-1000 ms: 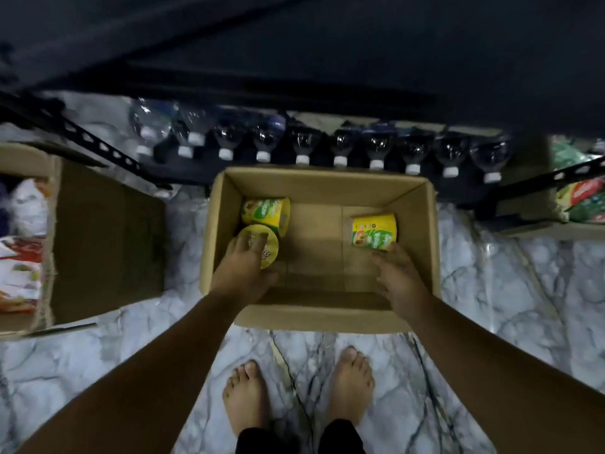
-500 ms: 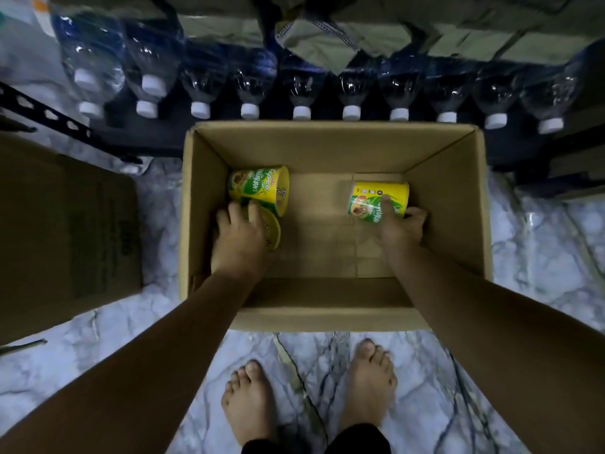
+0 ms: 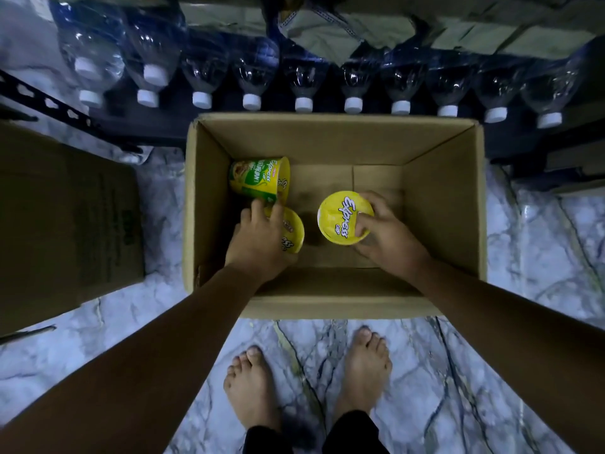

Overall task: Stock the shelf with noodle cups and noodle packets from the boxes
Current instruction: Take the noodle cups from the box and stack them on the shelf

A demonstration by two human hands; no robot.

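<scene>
An open cardboard box (image 3: 334,139) stood on the marble floor (image 3: 537,244), its far edge beside a row of white-capped water bottles (image 3: 252,77). Three yellow noodle cups were inside it. The right hand (image 3: 393,237) held the right noodle cup (image 3: 340,214) near the middle of the box, lid facing up and reading "Express Cup", thumb pressed on the lid and fingers (image 3: 373,199) curled round its far rim. The left hand (image 3: 258,244) lay over the left noodle cup (image 3: 293,232) near the box's left wall, its fingers curled across the cup's side in a grip. Just beyond those fingertips, the tipped noodle cup (image 3: 258,178) lay on its side toward the far left corner, lid turned right. A second cardboard box (image 3: 65,208) stood apart at the left, and two bare feet (image 3: 252,388) stood on the floor before the near edge
</scene>
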